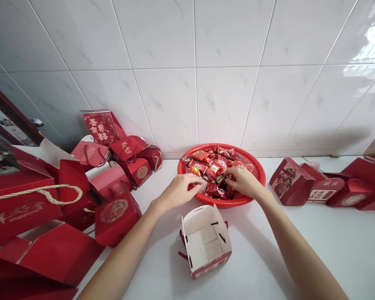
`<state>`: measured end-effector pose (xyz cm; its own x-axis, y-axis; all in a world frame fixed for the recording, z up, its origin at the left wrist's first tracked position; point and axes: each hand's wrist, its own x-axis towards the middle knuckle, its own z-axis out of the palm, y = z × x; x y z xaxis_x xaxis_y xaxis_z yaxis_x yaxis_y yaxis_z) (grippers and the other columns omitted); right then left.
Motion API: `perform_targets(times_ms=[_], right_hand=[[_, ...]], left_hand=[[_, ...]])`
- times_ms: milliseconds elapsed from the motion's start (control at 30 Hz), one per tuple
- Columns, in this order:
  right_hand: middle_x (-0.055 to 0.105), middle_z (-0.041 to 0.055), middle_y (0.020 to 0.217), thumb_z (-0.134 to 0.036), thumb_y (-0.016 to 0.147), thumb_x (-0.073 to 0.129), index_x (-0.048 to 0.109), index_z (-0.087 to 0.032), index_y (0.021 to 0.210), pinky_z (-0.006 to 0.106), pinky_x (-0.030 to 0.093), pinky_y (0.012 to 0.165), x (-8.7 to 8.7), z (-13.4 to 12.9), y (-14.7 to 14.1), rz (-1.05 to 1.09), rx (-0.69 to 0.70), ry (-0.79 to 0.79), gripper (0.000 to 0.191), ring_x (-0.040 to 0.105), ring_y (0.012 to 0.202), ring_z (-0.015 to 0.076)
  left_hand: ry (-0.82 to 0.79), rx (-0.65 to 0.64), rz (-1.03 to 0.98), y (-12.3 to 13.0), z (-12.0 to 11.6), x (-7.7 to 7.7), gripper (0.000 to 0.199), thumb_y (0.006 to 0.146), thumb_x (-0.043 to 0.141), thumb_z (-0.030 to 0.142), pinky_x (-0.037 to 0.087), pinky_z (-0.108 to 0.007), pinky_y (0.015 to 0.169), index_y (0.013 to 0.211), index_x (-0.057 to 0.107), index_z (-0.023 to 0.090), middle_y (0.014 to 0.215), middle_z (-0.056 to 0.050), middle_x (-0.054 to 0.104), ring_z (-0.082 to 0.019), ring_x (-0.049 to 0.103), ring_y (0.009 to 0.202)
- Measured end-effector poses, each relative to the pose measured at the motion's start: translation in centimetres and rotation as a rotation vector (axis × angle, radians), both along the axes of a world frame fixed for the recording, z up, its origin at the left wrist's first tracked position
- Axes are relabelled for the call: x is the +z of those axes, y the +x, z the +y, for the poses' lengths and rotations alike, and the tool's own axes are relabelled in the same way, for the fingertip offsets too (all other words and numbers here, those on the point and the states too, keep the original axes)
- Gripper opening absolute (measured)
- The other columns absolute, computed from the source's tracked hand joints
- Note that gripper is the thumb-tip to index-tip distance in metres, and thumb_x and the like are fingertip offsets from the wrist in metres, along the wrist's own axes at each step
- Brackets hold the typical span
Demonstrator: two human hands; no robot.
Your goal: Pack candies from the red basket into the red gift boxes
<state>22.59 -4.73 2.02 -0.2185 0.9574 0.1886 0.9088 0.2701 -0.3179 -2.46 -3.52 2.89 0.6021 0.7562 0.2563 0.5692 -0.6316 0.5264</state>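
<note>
A red plastic basket [260, 171] with a perforated wall holds a heap of wrapped candies [215, 170], mostly red. My left hand [181, 190] reaches over its left rim, thumb and fingers pinched on a pale wrapped candy [203, 186]. My right hand [244, 181] comes in over the right side, fingers bent together among the candies; what is between the fingertips is hidden. In front of the basket stands a small gift box [205, 246] with its top open, white inside and red outside. Nothing lies in it, and dark red cord handles hang at its sides.
Several red gift boxes [118, 218] crowd the left side, some with cord handles. More red boxes [291, 181] stand to the right against the wall. Behind the basket rises a white tiled wall [226, 104]. The white tabletop [256, 250] lies under everything.
</note>
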Motion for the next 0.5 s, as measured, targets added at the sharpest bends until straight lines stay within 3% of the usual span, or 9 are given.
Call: perform_targets(times_ms=[167,300,433,500], right_hand=[[0.077,0.0088,0.100,-0.005,0.086,0.052,0.074,-0.017,0.095,0.029,0.044,0.075,-0.2,0.2,0.1,-0.040,0.022,-0.075,0.027,0.067,0.092,0.0242],[0.076,0.0101,0.112,0.000,0.084,0.048,0.074,-0.018,0.114,0.030,0.045,0.085,-0.1,0.2,0.0,-0.087,0.039,-0.107,0.043,0.064,0.108,0.0265],[0.073,0.0130,0.118,0.004,0.083,0.043,0.068,-0.017,0.131,0.036,0.043,0.093,0.0,0.2,-0.7,-0.160,0.051,-0.132,0.058,0.058,0.117,0.0305],[0.073,0.0143,0.116,0.004,0.083,0.042,0.068,-0.016,0.130,0.040,0.041,0.096,0.1,0.2,-1.2,-0.191,0.061,-0.145,0.058,0.056,0.119,0.0324]], left_hand=[[-0.002,0.013,-0.007,0.4,0.2,-0.1,0.025,0.092,0.054,0.023,0.051,-0.032,0.090,0.097,0.078,0.023,0.106,-0.001,0.080,-0.021,0.072,0.099],[0.000,0.018,0.000,1.2,0.3,-0.4,0.024,0.092,0.056,0.025,0.052,-0.031,0.081,0.100,0.079,0.022,0.098,-0.003,0.079,-0.020,0.072,0.087],[0.013,0.042,0.015,1.9,0.3,-0.5,0.027,0.092,0.057,0.022,0.053,-0.032,0.080,0.107,0.078,0.018,0.097,-0.006,0.078,-0.019,0.071,0.079],[0.026,0.038,0.015,1.9,0.3,-0.5,0.027,0.091,0.056,0.021,0.053,-0.031,0.079,0.107,0.078,0.017,0.097,-0.007,0.077,-0.020,0.071,0.081]])
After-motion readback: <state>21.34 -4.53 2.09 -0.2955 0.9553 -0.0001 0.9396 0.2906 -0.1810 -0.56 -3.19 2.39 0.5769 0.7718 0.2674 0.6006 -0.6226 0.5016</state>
